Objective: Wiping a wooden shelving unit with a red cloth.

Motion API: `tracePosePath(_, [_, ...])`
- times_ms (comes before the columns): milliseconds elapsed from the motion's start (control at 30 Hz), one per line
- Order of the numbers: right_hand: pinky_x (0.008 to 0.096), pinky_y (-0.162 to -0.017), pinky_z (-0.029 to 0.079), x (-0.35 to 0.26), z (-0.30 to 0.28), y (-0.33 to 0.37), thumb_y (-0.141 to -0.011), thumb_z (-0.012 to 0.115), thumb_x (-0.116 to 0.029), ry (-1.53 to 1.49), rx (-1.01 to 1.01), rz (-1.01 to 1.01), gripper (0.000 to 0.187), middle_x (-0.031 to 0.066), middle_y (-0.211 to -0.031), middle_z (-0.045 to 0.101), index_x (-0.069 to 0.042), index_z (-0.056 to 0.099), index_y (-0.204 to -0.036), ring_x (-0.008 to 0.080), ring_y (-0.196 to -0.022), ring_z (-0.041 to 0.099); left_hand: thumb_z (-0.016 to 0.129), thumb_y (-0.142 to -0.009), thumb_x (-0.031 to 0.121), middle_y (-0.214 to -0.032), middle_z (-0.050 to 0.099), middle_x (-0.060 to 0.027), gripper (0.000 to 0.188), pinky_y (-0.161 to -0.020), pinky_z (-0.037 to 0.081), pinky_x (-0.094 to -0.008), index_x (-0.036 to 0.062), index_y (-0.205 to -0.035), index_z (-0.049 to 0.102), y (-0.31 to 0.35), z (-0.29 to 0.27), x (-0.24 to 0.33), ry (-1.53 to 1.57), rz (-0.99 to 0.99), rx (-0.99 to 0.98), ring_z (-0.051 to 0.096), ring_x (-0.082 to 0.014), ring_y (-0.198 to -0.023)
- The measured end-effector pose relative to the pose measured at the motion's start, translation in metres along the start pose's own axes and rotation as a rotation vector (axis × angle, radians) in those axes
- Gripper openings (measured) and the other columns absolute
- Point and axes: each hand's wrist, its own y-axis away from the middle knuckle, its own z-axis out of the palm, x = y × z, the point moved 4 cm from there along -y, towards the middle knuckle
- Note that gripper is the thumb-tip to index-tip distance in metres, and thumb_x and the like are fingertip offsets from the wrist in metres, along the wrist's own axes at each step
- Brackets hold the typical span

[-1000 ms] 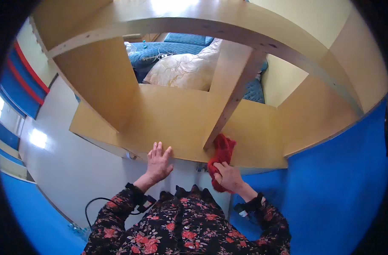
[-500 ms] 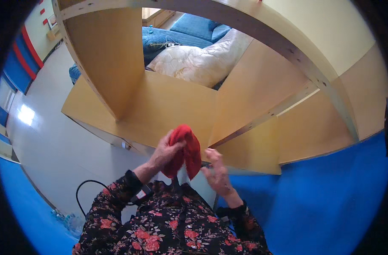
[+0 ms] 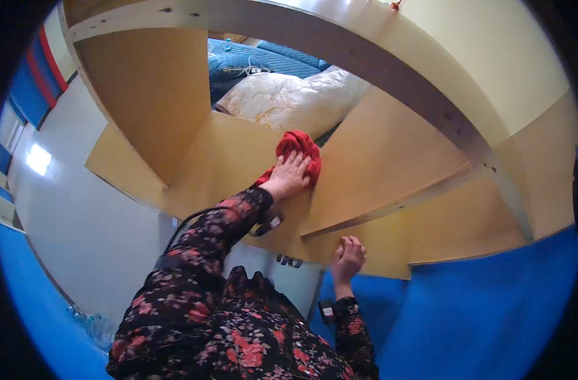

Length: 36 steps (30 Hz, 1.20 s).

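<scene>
My left hand (image 3: 288, 176) reaches forward into the wooden shelf unit (image 3: 390, 126), its fingers spread over a bunched red cloth (image 3: 301, 143). It presses the cloth onto the shelf board (image 3: 238, 149), close to where the board meets an upright panel. Part of the cloth is hidden under the palm. Lower and to the right, my right hand (image 3: 349, 258) hovers by the front edge of the unit with loosely bent fingers and nothing in it. Whether it touches the wood I cannot tell.
An upright divider (image 3: 396, 206) runs between the compartments, and a thick curved-looking edge (image 3: 365, 38) crosses above. Beyond the opening lie a cream quilt (image 3: 289, 98) and blue bedding (image 3: 263, 58). Blue panels (image 3: 491, 304) stand at right. Plastic bottles (image 3: 96, 326) are at lower left.
My left hand has moved forward and right with the red cloth, from before my chest onto the shelf board. My right hand has shifted slightly right and down, away from the cloth.
</scene>
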Motion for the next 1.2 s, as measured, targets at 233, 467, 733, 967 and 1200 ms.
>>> tracePosePath(233, [0.0427,-0.085,0.04,-0.009,-0.002,0.0,-0.077,0.054,-0.015,-0.09,0.005,-0.015,0.022,0.0059,-0.108,0.055,-0.014,0.062,-0.097,0.0267,-0.103,0.05,0.046,-0.086,0.04,-0.143,0.029,-0.0164,0.06,-0.105,0.021,-0.0546,0.0072,-0.135,0.036,-0.033,0.003,-0.007,-0.02,-0.184,0.055,0.02,-0.0336,-0.136])
tracePosePath(467, [0.0423,-0.085,0.04,0.008,0.003,0.003,-0.079,0.052,-0.016,-0.039,0.011,-0.019,0.02,0.0059,-0.107,0.055,-0.013,0.061,-0.096,0.0275,-0.102,0.05,0.051,-0.082,0.044,-0.137,0.036,-0.0207,0.056,-0.106,0.019,-0.0543,0.0122,-0.128,0.045,0.146,-0.016,-0.008,0.064,0.249,0.009,0.025,-0.0381,-0.133])
tracePosePath(733, [0.0416,-0.085,0.041,0.006,0.006,0.002,-0.078,0.053,-0.015,-0.015,0.03,-0.017,0.019,0.0058,-0.106,0.056,-0.012,0.061,-0.095,0.0263,-0.101,0.051,0.045,-0.086,0.049,-0.143,0.023,-0.0255,0.067,-0.107,0.015,-0.0568,0.007,-0.136,0.033,0.078,-0.062,-0.156,-0.128,-0.577,0.164,0.018,-0.0402,-0.134])
tracePosePath(967, [0.041,-0.084,0.042,-0.005,0.002,0.002,-0.077,0.054,-0.015,-0.064,0.041,-0.02,0.02,0.0059,-0.107,0.056,-0.012,0.063,-0.095,0.026,-0.101,0.052,0.048,-0.084,0.046,-0.142,0.026,-0.0259,0.063,-0.104,0.02,-0.0576,0.0086,-0.133,0.038,0.027,-0.027,-0.057,0.002,-0.219,0.068,0.021,-0.0428,-0.133])
tracePosePath(1200, [0.0409,-0.086,0.041,0.004,0.002,0.003,-0.078,0.053,-0.016,-0.05,0.034,-0.028,0.019,0.0057,-0.107,0.056,-0.012,0.063,-0.094,0.0265,-0.103,0.051,0.057,-0.078,0.049,-0.135,0.036,-0.0243,0.061,-0.101,0.027,-0.0568,0.0122,-0.126,0.046,0.16,-0.034,-0.031,0.006,0.174,0.086,0.029,-0.0414,-0.129])
